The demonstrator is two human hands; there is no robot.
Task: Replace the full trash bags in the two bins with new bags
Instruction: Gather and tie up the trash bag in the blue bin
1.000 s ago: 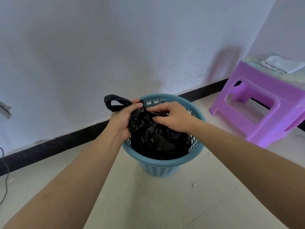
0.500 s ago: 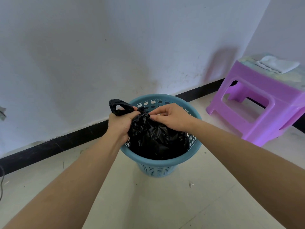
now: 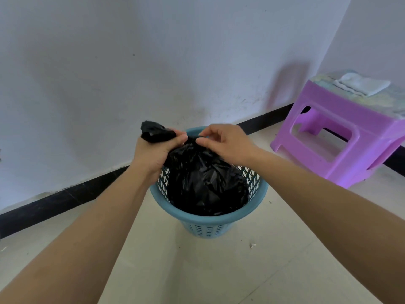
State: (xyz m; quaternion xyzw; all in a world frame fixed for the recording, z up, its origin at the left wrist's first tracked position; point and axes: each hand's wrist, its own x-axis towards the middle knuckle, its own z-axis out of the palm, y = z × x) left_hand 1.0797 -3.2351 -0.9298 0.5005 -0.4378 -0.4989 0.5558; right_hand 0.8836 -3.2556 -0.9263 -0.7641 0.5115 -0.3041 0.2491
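Drawn tighter since a second ago, the full black plastic trash bag sits mid-frame inside the round blue perforated plastic bin, its neck fisted by the left hand, pinched by the right hand; lifting out and relining apparently remain.

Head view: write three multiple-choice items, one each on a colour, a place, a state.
1. What colour is the bin? A red B blue C white
2. Where is the white cloth? A on the purple stool B on the floor C in the bin
3. The neck of the black trash bag is: A spread over the rim B gathered in both hands C untouched

B: its wall is blue. A: it lies on the stool. B: left hand grips the bunched top, right hand pinches it.
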